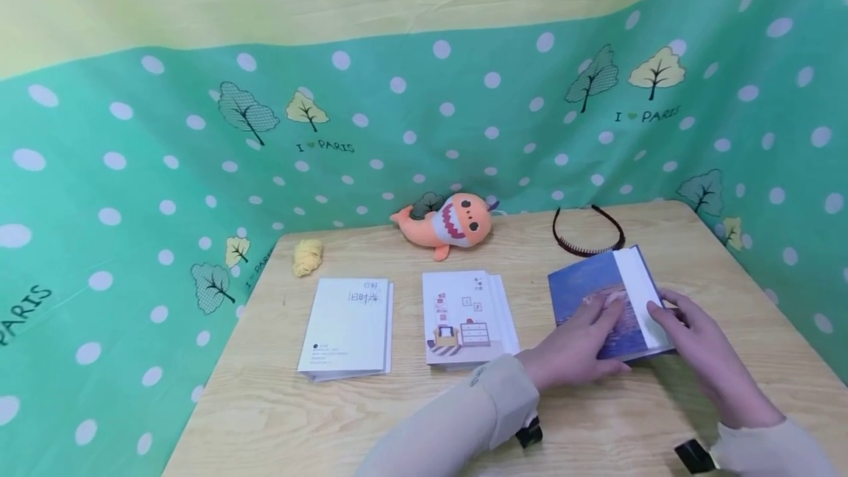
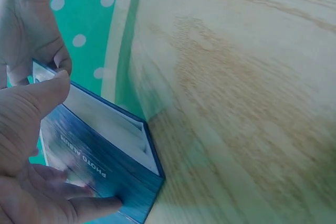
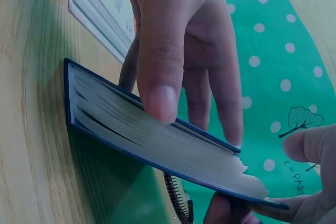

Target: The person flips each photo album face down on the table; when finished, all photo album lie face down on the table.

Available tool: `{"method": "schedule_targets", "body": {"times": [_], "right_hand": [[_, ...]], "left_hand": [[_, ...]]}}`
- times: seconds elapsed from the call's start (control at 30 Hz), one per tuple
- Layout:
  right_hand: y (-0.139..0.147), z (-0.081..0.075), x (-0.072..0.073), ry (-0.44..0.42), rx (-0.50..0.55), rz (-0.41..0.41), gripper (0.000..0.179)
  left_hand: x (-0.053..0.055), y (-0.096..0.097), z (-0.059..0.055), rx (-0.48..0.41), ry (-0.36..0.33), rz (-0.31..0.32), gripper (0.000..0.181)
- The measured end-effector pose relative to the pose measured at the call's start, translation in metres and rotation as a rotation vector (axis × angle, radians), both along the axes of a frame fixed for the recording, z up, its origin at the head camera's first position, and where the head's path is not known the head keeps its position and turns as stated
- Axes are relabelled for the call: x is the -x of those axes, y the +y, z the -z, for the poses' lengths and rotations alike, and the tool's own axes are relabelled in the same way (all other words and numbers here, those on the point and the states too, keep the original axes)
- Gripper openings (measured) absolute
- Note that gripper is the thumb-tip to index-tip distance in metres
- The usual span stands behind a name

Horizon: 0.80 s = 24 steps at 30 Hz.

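Observation:
A blue photo album [image 1: 570, 293] stands tilted at the right of the table, its spine low and its page edges [image 3: 173, 150] showing. My left hand [image 1: 583, 337] lies across the front cover with fairly straight fingers, the thumb against the page edges. In the left wrist view its fingers touch the cover near the words PHOTO ALBUM [image 2: 84, 156]. My right hand [image 1: 695, 344] holds the raised fore-edge, with fingers under the back cover and thumb above. To the left lie a white album with a room drawing [image 1: 457, 319] and another with handwritten characters [image 1: 347, 326].
An orange plush shark [image 1: 450, 223] sits against the green dotted cloth [image 1: 371, 116] at the back. Behind the blue album is a dark toothed headband [image 1: 589, 245]. A small yellow yarn bundle [image 1: 308, 258] lies at the back left of the wooden table [image 1: 265, 403].

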State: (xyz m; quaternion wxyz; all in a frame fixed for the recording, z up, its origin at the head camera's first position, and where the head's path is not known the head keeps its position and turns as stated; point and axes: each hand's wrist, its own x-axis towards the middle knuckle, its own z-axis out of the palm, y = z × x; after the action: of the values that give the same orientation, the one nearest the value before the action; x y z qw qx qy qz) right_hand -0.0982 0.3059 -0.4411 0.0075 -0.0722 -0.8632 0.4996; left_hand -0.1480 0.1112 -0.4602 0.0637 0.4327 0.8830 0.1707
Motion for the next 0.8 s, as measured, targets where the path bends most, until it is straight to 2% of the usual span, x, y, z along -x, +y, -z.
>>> {"method": "schedule_targets", "body": {"times": [0.17,0.33,0.57,0.8], "right_hand": [[-0.001,-0.003,0.0,-0.01,0.02,-0.025,0.069],[-0.004,-0.007,0.001,-0.031,0.034,-0.058,0.072],[-0.007,-0.011,0.002,-0.01,0.066,-0.081,0.071],[-0.012,-0.016,0.002,-0.017,0.064,-0.101,0.069]], "left_hand": [[0.0,0.004,-0.004,0.002,0.016,0.011,0.1],[0.0,0.005,-0.009,-0.013,0.002,-0.005,0.102],[0.001,0.006,-0.014,-0.062,-0.035,-0.046,0.103],[0.002,0.006,-0.021,-0.101,-0.054,-0.051,0.098]]}}
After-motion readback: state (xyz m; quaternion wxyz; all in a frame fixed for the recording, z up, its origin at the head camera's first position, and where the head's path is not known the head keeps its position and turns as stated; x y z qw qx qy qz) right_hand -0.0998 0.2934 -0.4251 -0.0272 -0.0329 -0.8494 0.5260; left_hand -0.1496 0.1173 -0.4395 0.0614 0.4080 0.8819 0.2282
